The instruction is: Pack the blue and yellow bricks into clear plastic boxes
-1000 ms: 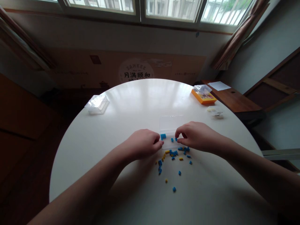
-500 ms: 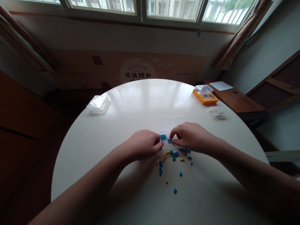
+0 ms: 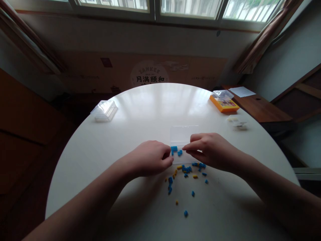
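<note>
A small clear plastic box [image 3: 184, 133] lies open on the round white table [image 3: 140, 113], with a few blue pieces [image 3: 176, 150] in its near half. My left hand [image 3: 147, 158] is curled at the box's left edge, fingertips touching it. My right hand [image 3: 209, 149] rests over the box's right side, thumb and fingers pinched together just beside the blue pieces; whether a piece is in the pinch is hidden. Loose blue and yellow pieces [image 3: 187, 170] are scattered on the table just in front of the box.
A clear lidded container [image 3: 104, 110] stands at the table's far left. An orange box with a clear case on it [image 3: 223, 101] sits at the far right, a small clear packet [image 3: 237, 121] nearer. A wooden side surface with paper [image 3: 255, 103] adjoins the table's right.
My right hand has slid left over the box toward the blue pieces and its fingers have flattened into a pinch. More blue pieces now lie in the box. My left hand barely moved.
</note>
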Available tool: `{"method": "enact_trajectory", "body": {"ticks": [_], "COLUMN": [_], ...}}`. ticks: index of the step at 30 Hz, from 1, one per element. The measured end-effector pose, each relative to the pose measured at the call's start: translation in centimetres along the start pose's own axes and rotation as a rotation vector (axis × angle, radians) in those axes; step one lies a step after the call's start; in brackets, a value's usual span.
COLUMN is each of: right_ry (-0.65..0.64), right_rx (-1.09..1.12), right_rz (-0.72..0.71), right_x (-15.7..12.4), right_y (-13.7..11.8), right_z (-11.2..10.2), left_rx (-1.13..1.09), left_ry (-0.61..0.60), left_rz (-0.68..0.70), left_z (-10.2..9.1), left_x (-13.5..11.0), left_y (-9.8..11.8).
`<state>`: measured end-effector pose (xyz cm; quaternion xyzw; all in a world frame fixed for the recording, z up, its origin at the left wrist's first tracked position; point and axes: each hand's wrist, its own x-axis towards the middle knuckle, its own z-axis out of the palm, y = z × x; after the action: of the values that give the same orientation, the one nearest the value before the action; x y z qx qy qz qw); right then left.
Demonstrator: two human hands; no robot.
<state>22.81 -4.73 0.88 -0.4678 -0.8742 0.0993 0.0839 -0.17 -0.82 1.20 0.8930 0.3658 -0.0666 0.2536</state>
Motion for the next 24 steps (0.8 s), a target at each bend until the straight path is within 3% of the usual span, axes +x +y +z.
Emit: {"method": "enact_trajectory", "body": {"ticks": [8, 24], "right_ry": [-0.052, -0.062], "right_rx": [-0.031, -0.019], "right_rz": [-0.093, -0.124], "right_x": [0.24, 0.26], "right_y": [0.10, 0.02], "right_z": [0.39, 0.55], "left_rx": [0.005, 0.021], "left_ry": [-0.019, -0.023], "left_rz": [-0.023, 0.001], "left_z": [-0.32, -0.26], "left_x": [-0.12, -0.16], "left_y": [0.36, 0.39]}}
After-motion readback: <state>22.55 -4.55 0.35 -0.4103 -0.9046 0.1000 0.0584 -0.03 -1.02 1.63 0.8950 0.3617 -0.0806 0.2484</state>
